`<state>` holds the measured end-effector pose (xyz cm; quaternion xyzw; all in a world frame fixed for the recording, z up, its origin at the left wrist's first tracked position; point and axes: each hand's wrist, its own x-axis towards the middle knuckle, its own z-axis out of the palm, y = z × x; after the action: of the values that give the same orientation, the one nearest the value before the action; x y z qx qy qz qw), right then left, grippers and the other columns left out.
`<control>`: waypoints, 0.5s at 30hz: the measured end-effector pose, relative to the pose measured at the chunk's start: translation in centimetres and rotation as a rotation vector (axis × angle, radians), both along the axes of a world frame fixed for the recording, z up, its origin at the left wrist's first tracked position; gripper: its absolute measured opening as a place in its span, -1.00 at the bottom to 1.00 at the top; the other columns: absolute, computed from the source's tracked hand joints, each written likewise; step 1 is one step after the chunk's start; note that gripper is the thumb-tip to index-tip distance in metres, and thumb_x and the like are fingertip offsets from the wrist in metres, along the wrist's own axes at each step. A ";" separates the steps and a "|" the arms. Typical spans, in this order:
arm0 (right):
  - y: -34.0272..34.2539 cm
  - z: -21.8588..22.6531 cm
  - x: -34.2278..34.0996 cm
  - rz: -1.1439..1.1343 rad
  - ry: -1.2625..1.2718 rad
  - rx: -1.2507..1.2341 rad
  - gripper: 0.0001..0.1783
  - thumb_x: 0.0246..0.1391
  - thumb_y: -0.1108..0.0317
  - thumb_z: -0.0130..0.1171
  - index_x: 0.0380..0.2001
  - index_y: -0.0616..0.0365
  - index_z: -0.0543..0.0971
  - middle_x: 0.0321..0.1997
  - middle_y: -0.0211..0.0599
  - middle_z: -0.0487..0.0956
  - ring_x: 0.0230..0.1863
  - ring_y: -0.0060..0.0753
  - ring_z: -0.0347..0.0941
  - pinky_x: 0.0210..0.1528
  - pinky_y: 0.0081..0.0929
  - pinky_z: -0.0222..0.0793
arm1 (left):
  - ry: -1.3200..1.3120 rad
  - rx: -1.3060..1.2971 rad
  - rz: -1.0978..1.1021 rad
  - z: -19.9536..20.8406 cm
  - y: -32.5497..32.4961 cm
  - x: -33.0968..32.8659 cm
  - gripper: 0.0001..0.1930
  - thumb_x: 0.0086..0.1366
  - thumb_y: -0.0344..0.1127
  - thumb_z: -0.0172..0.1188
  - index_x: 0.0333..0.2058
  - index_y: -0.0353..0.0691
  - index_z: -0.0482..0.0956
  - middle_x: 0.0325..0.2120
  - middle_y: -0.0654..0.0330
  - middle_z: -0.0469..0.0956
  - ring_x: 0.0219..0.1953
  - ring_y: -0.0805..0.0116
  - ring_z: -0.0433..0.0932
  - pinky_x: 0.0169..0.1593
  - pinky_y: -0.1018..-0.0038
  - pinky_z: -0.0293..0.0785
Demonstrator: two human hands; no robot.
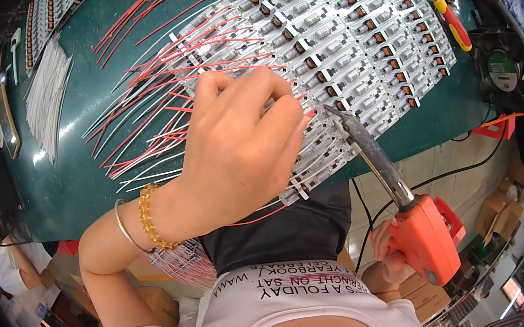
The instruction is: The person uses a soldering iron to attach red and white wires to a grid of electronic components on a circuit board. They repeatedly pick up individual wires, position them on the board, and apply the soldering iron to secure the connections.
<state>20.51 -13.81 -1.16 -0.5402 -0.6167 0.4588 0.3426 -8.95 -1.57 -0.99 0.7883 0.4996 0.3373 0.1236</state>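
Observation:
My left hand point(240, 143) is over the near part of a panel of small white circuit boards point(353, 56). Its thumb and index finger pinch a thin red wire point(310, 113), whose end meets the board. My right hand point(390, 255) grips the orange-red handle of a soldering iron point(427, 241). The iron's dark tip rests at the board beside the red wire's end. Many red and white wires point(135, 129) fan out leftward from the boards, partly covered by my left hand. Rows of orange-and-black components sit on the panel.
Loose white wires point(49, 97) and red wires point(144, 6) lie on the green tabletop point(84, 48). Another board panel point(52, 22) is at the far left. On the right are a red-and-yellow-handled tool point(453, 25), a black fan point(502, 71) and cables. A phone-like object point(8, 121) lies by the left edge.

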 end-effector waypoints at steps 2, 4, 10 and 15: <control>0.3 0.3 0.1 0.052 0.011 -0.017 -0.37 0.05 -0.26 0.18 -0.73 0.06 0.40 -0.71 -0.41 0.37 -0.68 -0.34 0.34 -0.63 -0.44 0.15 | -0.002 0.010 0.000 0.1 -0.1 0.1 -0.79 -0.05 -0.52 0.41 -0.48 -0.18 0.51 -0.45 0.26 0.48 -0.42 0.32 0.41 -0.26 0.40 0.18; 0.4 0.3 0.1 0.079 0.058 -0.033 -0.37 0.04 -0.27 0.18 -0.74 0.05 0.39 -0.72 -0.42 0.35 -0.69 -0.35 0.33 -0.62 -0.44 0.14 | -0.002 0.015 0.003 0.1 -0.1 0.2 -0.79 -0.05 -0.52 0.40 -0.49 -0.18 0.51 -0.44 0.27 0.48 -0.42 0.33 0.41 -0.26 0.40 0.18; 0.7 0.7 -1.3 -0.038 0.137 -0.089 -0.35 0.04 -0.29 0.18 -0.75 0.04 0.36 -0.73 -0.47 0.32 -0.70 -0.39 0.27 -0.60 -0.45 0.13 | -0.051 0.000 -0.013 0.1 0.0 0.3 -0.81 -0.04 -0.55 0.39 -0.48 -0.23 0.54 -0.42 0.22 0.48 -0.43 0.32 0.43 -0.29 0.42 0.24; -0.2 -1.4 0.0 0.029 0.190 0.141 -0.18 0.09 -0.29 0.13 -0.03 0.35 0.31 -0.78 -0.56 0.30 -0.78 -0.58 0.19 -0.64 -0.57 0.20 | -0.367 -0.190 -0.009 0.8 -0.7 0.3 -0.82 -0.04 -0.60 0.37 -0.47 -0.28 0.53 -0.40 0.16 0.46 -0.46 0.34 0.42 -0.41 0.47 0.27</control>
<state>20.46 -14.02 -2.56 -0.4597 -0.6199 0.4683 0.4302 -8.65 -2.31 -0.18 0.7007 0.4947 0.4261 0.2876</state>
